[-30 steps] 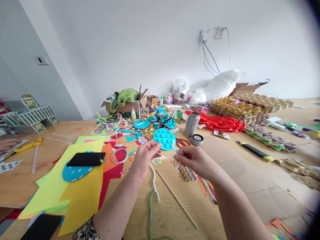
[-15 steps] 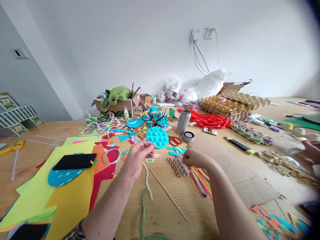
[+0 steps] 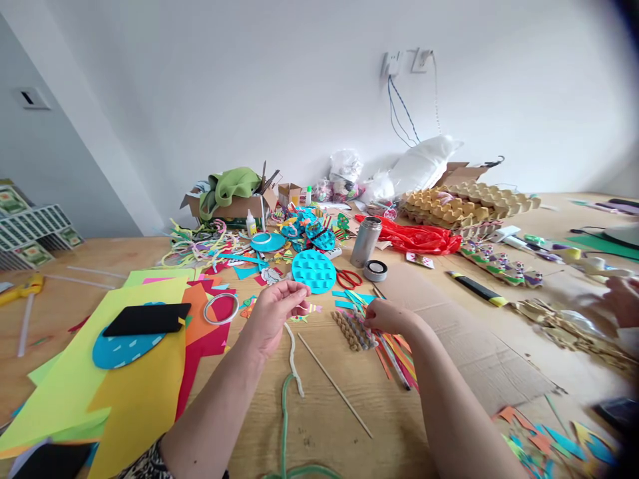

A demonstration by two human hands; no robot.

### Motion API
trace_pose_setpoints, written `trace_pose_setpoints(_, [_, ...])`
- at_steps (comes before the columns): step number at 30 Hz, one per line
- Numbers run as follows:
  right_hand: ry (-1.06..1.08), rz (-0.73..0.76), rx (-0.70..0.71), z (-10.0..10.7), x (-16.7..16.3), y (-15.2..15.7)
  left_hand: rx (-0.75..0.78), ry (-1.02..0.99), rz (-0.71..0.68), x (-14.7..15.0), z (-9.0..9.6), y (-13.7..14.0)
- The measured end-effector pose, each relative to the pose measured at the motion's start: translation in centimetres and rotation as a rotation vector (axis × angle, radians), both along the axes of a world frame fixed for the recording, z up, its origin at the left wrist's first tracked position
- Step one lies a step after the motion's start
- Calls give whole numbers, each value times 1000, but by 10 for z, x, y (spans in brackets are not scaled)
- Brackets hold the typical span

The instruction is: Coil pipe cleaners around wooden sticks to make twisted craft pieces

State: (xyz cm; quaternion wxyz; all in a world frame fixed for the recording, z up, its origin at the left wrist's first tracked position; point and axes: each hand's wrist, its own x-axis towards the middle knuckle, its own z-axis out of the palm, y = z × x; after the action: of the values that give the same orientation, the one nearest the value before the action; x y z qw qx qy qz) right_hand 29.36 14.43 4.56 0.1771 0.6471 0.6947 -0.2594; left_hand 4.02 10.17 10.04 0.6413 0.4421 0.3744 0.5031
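Observation:
My left hand [image 3: 279, 309] is raised over the middle of the table, thumb and index finger pinched together. Whatever it holds is too small to make out. Just below it a white fuzzy stem [image 3: 293, 362] lies on the wood, meeting a green fuzzy stem [image 3: 285, 412]. My right hand [image 3: 392, 316] reaches down with curled fingers at a small patch of brown and grey bumpy pieces [image 3: 352, 330]; its fingertips are partly hidden. A thin wooden stick [image 3: 334, 384] rests between my forearms. Beyond my hands lies a blue dimpled disc [image 3: 313, 271].
Red scissors [image 3: 349, 279], a tape roll [image 3: 375, 270] and a steel bottle [image 3: 366, 242] stand behind my right hand. Coloured sheets [image 3: 60, 372] spread at left. A cardboard sheet [image 3: 464, 332] and a box cutter [image 3: 476, 288] lie right. Another person's hand [image 3: 622, 303] shows at the right edge.
The view has shifted slightly. My hands keep nearly the same place and pose. The other person's hand at the right edge has moved a little.

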Motion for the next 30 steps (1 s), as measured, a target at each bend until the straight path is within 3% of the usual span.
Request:
trace_pose_setpoints(16, [171,33,-79,-7,-26,-2,2,-3,8,-1,1,0])
trace_pose_setpoints(30, [43,84,-44,2,-28,-3,6,-17,3,-2,2,1])
